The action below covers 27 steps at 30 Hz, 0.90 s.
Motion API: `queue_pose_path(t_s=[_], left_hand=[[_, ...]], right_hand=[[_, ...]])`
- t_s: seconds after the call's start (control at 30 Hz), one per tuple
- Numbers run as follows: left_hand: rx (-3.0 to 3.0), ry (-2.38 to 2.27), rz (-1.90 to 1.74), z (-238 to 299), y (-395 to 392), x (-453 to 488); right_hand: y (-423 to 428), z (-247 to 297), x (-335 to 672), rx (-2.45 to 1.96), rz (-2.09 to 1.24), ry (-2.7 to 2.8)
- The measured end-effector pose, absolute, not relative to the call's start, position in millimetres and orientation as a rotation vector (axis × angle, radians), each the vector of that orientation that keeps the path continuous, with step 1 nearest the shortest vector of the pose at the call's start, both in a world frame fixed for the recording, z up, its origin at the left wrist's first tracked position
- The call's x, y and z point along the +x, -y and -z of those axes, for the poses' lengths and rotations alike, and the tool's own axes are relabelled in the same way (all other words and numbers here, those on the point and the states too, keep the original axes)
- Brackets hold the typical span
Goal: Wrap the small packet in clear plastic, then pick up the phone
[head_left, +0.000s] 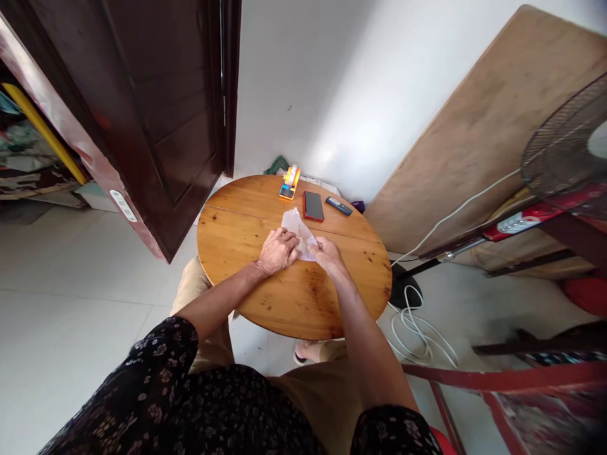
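Note:
A thin, see-through plastic bag or sheet [294, 222] lies on the round wooden table [284, 303], narrower at its far end and wrinkled there. My left hand [279, 251] rests over its left edge with the fingers curled together against it. At its lower right corner, my right hand [328, 254] pinches the plastic between thumb and fingers. The fingertips of both hands are partly hidden, and I cannot tell whether anything is inside the plastic.
Beyond the plastic are a red-edged phone [313, 206], a dark handset or remote [338, 205] and an orange-blue tape dispenser [289, 183]. A dark door [165, 114] stands left. A fan [564, 145] and a coiled white cable [417, 328] are at right.

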State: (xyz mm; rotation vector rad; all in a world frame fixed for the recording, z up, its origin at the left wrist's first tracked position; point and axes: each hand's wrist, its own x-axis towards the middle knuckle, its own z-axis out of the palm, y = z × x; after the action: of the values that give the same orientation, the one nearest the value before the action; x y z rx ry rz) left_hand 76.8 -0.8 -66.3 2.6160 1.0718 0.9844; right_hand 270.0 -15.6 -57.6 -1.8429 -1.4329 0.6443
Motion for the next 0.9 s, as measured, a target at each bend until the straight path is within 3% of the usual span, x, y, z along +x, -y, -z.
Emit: queue_pose_path(t_s=[0.3,0.9], left_hand=[[2.599,-1.070,-0.985,64.1,1.4,78.2],[2.469,-1.076,-0.964,62.8,1.5,78.8]], right_hand=[[24.1,38.0,232.7,-1.631,-0.741,1.158],[20.2,29.5,221.9,-1.628,-0.658,1.041]])
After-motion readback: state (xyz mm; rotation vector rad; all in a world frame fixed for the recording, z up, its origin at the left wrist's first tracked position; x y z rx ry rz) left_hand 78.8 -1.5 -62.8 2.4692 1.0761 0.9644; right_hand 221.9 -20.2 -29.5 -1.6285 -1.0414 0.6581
